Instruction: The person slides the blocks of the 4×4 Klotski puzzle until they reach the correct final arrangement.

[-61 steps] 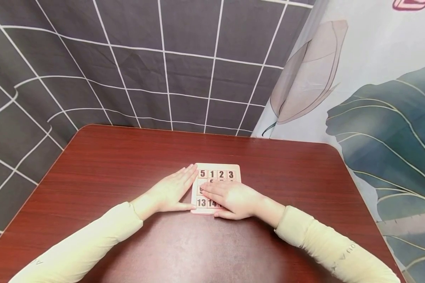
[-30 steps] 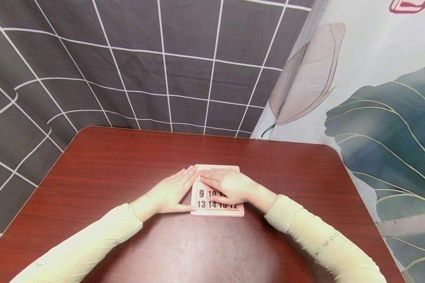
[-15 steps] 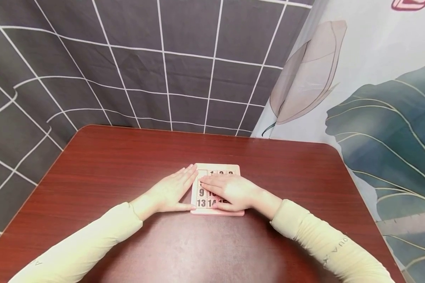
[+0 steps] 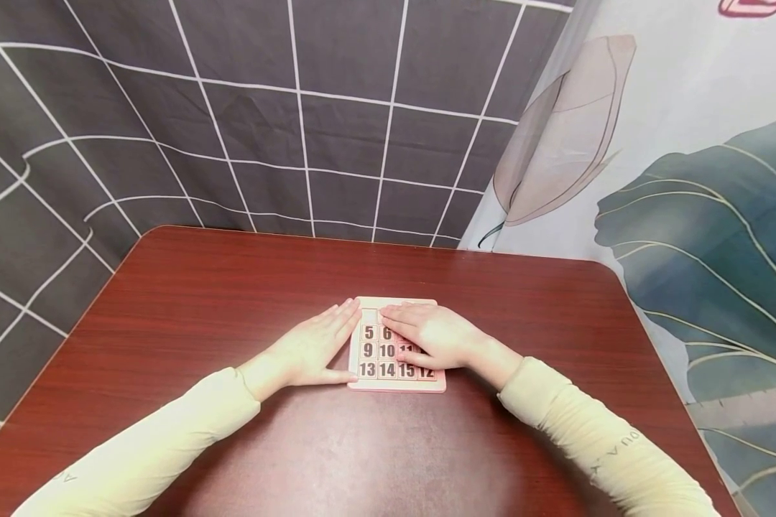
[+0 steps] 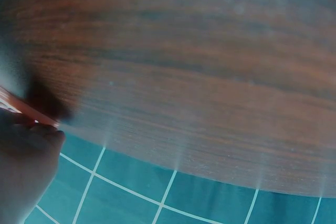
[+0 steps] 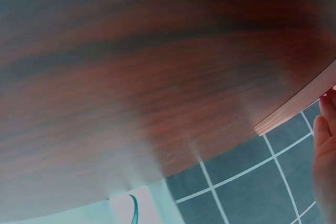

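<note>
A pale sliding number puzzle [image 4: 397,386] lies flat on the table, its numbered tiles in rows. The gap at its upper left shows no tile; 5, 9 and 13 run down the left column below it. My left hand [image 4: 313,350] rests at the puzzle's left edge, fingertips at the upper corner and thumb at the lower one. Over the upper right part lies my right hand [image 4: 442,336], fingers extended, tips beside the gap, hiding the rest of the top row and some tiles under it. In the wrist views only the puzzle's side edge [image 6: 294,103] shows.
The red-brown wooden table [image 4: 246,280] has rounded far corners. Behind it hangs a dark grey curtain [image 4: 246,129] with a white grid. A white curtain [image 4: 672,86] with leaf prints hangs at the right.
The 5 tile has gone from the top left corner down to the second row. My right hand moved up the puzzle, down a little, then up and right. The left hand stayed put.
</note>
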`<action>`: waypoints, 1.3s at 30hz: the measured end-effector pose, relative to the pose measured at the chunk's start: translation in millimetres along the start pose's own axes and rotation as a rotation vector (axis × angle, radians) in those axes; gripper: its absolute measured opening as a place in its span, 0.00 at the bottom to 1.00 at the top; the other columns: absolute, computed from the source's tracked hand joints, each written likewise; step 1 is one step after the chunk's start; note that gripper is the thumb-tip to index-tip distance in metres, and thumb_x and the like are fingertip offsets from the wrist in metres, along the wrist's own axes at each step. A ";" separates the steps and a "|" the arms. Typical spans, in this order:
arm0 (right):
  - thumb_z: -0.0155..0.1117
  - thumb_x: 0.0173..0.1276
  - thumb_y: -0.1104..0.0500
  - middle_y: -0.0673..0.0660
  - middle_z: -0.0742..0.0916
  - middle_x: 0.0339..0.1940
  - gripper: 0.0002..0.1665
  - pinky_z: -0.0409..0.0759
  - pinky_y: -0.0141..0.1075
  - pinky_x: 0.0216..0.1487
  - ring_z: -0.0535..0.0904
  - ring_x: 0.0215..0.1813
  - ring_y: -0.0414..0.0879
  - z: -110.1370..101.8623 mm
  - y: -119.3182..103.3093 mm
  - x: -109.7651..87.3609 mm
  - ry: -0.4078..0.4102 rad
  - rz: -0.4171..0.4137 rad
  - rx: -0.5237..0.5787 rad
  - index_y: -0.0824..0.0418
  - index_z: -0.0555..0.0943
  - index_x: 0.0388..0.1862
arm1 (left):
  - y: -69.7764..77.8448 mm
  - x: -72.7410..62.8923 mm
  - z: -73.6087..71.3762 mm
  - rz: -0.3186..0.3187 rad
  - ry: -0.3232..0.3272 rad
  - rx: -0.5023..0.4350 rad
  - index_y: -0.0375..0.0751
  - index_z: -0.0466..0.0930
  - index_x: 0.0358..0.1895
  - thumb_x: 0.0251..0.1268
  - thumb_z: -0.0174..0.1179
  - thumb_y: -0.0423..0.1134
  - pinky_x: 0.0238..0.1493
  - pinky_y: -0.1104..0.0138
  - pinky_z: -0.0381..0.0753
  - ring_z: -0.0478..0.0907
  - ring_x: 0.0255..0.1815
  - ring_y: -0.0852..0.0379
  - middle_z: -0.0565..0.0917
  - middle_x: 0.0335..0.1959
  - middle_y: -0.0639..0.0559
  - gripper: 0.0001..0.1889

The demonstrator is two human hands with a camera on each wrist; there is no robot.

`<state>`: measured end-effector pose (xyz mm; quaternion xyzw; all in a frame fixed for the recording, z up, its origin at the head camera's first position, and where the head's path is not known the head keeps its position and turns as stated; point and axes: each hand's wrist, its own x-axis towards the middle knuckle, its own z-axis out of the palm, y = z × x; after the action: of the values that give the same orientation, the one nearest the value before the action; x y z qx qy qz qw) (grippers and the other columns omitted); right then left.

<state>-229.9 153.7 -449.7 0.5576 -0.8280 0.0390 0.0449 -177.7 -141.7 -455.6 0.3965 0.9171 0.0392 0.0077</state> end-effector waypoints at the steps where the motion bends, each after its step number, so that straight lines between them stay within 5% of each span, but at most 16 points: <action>1: 0.64 0.77 0.41 0.58 0.81 0.76 0.38 0.73 0.46 0.81 0.77 0.78 0.51 0.7 -0.3 1.5 -0.005 0.000 0.002 0.63 0.76 0.76 | 0.0 0.0 0.1 0.002 0.002 0.000 0.24 0.57 0.81 0.68 0.62 0.69 0.87 0.52 0.62 0.57 0.87 0.37 0.57 0.85 0.29 0.56; 14: 0.61 0.79 0.40 0.59 0.79 0.78 0.40 0.70 0.44 0.84 0.74 0.80 0.50 1.4 -9.7 20.3 -0.046 0.011 0.034 0.63 0.73 0.79 | 0.9 1.2 -1.2 0.008 0.002 -0.014 0.24 0.56 0.82 0.68 0.62 0.69 0.87 0.51 0.61 0.57 0.87 0.37 0.56 0.85 0.29 0.57; 30: 0.67 0.75 0.45 0.59 0.80 0.77 0.38 0.74 0.49 0.80 0.76 0.79 0.52 -7.2 1.4 -26.1 0.003 0.071 0.002 0.64 0.76 0.76 | 1.2 0.8 -1.7 0.000 0.000 0.000 0.24 0.56 0.82 0.67 0.63 0.69 0.87 0.52 0.62 0.57 0.87 0.37 0.57 0.85 0.29 0.57; 39: 0.65 0.76 0.43 0.58 0.80 0.77 0.38 0.74 0.48 0.80 0.76 0.79 0.51 -1.8 1.9 -20.3 -0.007 0.060 -0.013 0.62 0.76 0.76 | 0.7 0.4 -1.0 0.004 0.012 0.006 0.24 0.57 0.82 0.67 0.63 0.69 0.87 0.52 0.62 0.58 0.87 0.37 0.58 0.85 0.29 0.57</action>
<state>-224.0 173.3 -450.4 0.5325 -0.8446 0.0330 0.0445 -177.5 -141.1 -454.6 0.3982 0.9165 0.0386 0.0010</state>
